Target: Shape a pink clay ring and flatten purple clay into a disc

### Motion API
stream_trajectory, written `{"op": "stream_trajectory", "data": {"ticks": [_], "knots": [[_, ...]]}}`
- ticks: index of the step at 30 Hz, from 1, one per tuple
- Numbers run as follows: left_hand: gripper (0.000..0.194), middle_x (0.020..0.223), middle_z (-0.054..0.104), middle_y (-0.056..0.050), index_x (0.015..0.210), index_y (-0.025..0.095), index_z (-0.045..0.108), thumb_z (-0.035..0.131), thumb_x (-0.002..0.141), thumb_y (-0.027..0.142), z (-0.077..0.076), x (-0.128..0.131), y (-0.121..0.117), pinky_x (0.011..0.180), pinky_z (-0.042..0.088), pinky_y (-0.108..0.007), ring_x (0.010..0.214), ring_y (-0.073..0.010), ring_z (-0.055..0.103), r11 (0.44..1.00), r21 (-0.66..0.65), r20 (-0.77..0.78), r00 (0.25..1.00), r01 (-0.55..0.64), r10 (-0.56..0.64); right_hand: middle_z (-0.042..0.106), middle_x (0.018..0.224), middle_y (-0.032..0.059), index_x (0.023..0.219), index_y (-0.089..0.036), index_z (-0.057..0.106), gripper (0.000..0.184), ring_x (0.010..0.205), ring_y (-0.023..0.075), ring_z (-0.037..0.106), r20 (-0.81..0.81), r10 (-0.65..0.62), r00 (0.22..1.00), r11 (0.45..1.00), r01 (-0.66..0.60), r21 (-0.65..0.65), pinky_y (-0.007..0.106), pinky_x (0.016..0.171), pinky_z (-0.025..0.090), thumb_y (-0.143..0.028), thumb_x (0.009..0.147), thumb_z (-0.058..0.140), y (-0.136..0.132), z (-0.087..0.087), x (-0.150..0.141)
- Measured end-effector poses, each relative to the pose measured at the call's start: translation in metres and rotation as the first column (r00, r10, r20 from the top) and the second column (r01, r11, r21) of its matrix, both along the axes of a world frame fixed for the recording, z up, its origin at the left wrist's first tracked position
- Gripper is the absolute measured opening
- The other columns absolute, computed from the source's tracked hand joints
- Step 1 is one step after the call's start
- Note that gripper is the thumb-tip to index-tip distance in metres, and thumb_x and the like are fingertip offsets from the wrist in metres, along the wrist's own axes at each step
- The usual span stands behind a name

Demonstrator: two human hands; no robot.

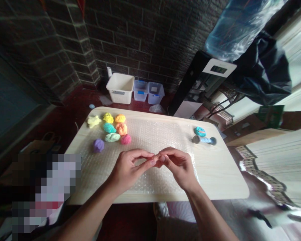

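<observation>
My left hand (130, 167) and my right hand (177, 165) meet over the front middle of the table. Thumb and fingertips of both hands pinch a small pinkish-orange piece of modelling clay (157, 157), mostly hidden by the fingers. Beneath them a sheet of bubble wrap (155, 134) covers much of the wooden tabletop. Beyond my left hand lie several soft clay lumps, among them a purple one (98, 145), a pink one (125, 139), an orange one (121, 128) and a teal one (109, 128).
At the table's right lie a turquoise clay disc (200, 131) and a dumbbell-shaped object (204, 140) with a blue middle. A white bin (120, 88) and two clear plastic boxes (155, 93) stand on the floor behind. A water dispenser (203, 77) rises at the back right.
</observation>
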State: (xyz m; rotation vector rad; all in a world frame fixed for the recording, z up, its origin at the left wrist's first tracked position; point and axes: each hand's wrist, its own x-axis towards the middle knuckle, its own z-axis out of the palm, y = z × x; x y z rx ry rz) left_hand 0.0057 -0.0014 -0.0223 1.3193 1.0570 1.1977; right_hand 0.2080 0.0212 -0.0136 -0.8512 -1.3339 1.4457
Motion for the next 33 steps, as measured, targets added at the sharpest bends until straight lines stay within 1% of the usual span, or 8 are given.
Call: {"op": "stream_trajectory", "data": {"ticks": [7,15,17,22,25,28,30,33], "knots": [[0.014,0.099,0.083,-0.008,0.099,0.020,0.084,0.078,0.093,0.031,0.002,-0.002,0.001,0.081,0.062,-0.029,0.091,-0.0216,0.078,0.994,0.107,-0.101,0.995,0.013,-0.002,0.078,0.090,0.0064,0.097,-0.023,0.084,0.006,0.078,0.0181,0.075,0.044,0.062,0.997,0.994,-0.066,0.084,0.033,0.073,0.061,-0.023,0.094,0.080,0.000,0.002,0.001],[0.012,0.096,0.082,-0.008,0.097,0.019,0.084,0.077,0.093,0.028,0.001,-0.002,0.002,0.079,0.061,-0.028,0.088,-0.0207,0.077,0.992,0.120,-0.130,0.991,0.025,-0.009,0.079,0.086,0.0076,0.096,-0.020,0.084,0.007,0.079,0.0189,0.074,0.129,0.051,0.990,0.985,-0.071,0.157,0.033,0.074,0.060,-0.024,0.095,0.079,0.002,-0.001,0.002],[0.012,0.094,0.082,-0.007,0.095,0.018,0.083,0.078,0.092,0.029,0.001,-0.001,0.002,0.080,0.062,-0.029,0.087,-0.0208,0.078,0.995,0.095,-0.133,0.991,0.018,-0.005,0.078,0.086,0.0069,0.095,-0.020,0.083,0.007,0.079,0.0186,0.074,0.127,0.057,0.990,0.989,-0.073,0.128,0.033,0.074,0.061,-0.025,0.095,0.079,0.001,-0.001,0.002],[0.023,0.100,0.083,-0.010,0.103,0.016,0.079,0.078,0.092,0.036,0.000,0.002,0.003,0.079,0.065,-0.030,0.093,-0.0237,0.079,0.999,-0.043,0.019,0.999,0.030,-0.029,0.080,0.086,0.0035,0.107,-0.023,0.081,0.016,0.067,0.0165,0.076,0.000,0.041,0.999,0.997,-0.041,-0.067,0.031,0.065,0.064,-0.031,0.093,0.081,0.000,-0.004,-0.002],[0.031,0.104,0.083,-0.011,0.111,0.016,0.075,0.082,0.089,0.037,-0.003,0.005,0.005,0.078,0.067,-0.031,0.095,-0.0250,0.080,0.992,-0.125,0.148,0.989,0.025,-0.006,0.082,0.086,0.0040,0.106,-0.022,0.081,0.016,0.063,0.0163,0.076,-0.050,0.031,0.998,0.996,-0.035,-0.083,0.031,0.064,0.065,-0.030,0.092,0.082,0.001,-0.006,-0.004],[0.037,0.109,0.082,-0.012,0.114,0.015,0.072,0.085,0.087,0.037,-0.003,0.006,0.006,0.081,0.068,-0.036,0.098,-0.0273,0.081,0.983,-0.172,0.262,0.965,0.062,-0.015,0.082,0.088,0.0043,0.104,-0.022,0.082,0.014,0.067,0.0165,0.076,-0.116,-0.026,0.993,0.996,0.017,-0.086,0.031,0.067,0.066,-0.029,0.093,0.082,0.003,-0.008,-0.005],[0.034,0.113,0.082,-0.014,0.112,0.014,0.074,0.083,0.089,0.036,-0.001,0.007,0.006,0.086,0.068,-0.038,0.098,-0.0275,0.081,0.982,-0.160,0.287,0.957,0.098,-0.049,0.082,0.088,0.0039,0.102,-0.022,0.082,0.013,0.074,0.0171,0.077,-0.134,-0.077,0.988,0.994,0.065,-0.091,0.029,0.068,0.066,-0.029,0.091,0.083,0.004,-0.009,-0.006],[0.028,0.116,0.082,-0.014,0.110,0.013,0.078,0.078,0.094,0.036,0.003,0.006,0.005,0.086,0.067,-0.035,0.096,-0.0262,0.081,0.983,-0.140,0.261,0.962,0.117,-0.078,0.082,0.089,0.0040,0.100,-0.022,0.082,0.013,0.078,0.0182,0.078,-0.123,-0.089,0.988,0.992,0.076,-0.102,0.028,0.067,0.067,-0.030,0.090,0.085,0.003,-0.007,-0.007]]}}
